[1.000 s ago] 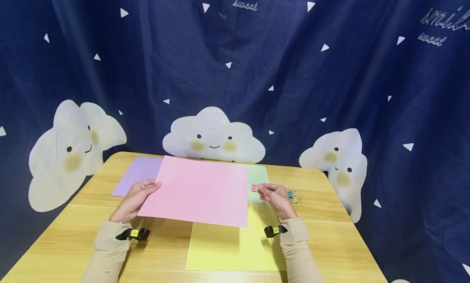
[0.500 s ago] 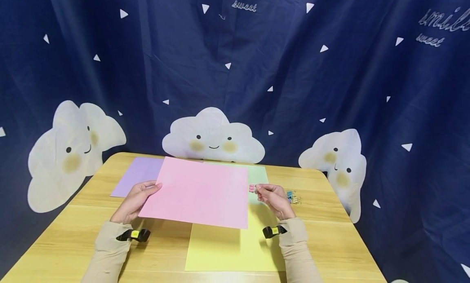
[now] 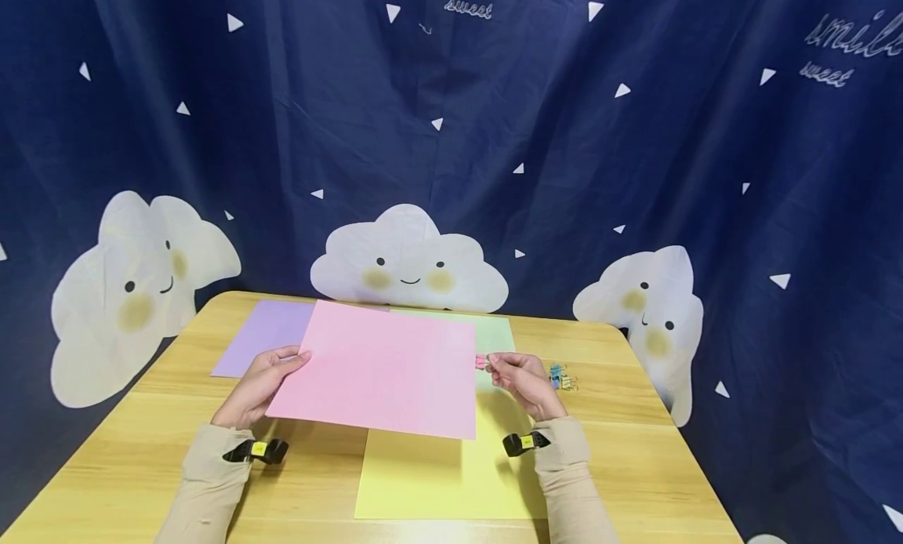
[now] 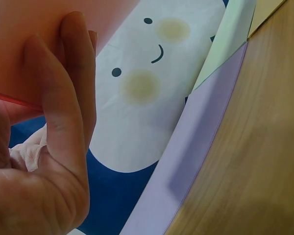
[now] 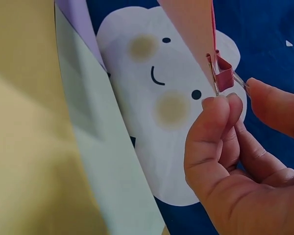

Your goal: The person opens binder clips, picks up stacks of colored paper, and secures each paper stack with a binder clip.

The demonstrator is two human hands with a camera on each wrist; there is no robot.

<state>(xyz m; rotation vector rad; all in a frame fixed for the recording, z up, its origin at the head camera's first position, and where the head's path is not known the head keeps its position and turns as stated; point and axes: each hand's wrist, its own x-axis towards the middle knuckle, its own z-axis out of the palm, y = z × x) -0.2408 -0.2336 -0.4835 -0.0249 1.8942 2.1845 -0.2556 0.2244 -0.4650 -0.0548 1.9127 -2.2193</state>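
A stack of pink paper [image 3: 388, 371] is held up above the table, its left edge pinched between the thumb and fingers of my left hand [image 3: 261, 383]. In the left wrist view the fingers [image 4: 63, 98] lie behind the sheets. My right hand [image 3: 525, 383] pinches a pink binder clip [image 3: 482, 362] by its wire handles at the paper's right edge. In the right wrist view the clip [image 5: 224, 76] has its mouth at the paper's edge [image 5: 206, 39], with thumb and fingers on the two handles.
Under the pink paper lie yellow paper [image 3: 423, 481], green paper [image 3: 497, 336] and purple paper [image 3: 268, 332] on the wooden table [image 3: 635, 466]. Several blue and yellow binder clips [image 3: 562, 377] sit right of my right hand. A dark blue cloud-print curtain [image 3: 451, 152] hangs behind the table.
My right hand has moved slightly left, bringing the pink binder clip from beside the paper to its right edge. The left hand and the pink paper have hardly moved.
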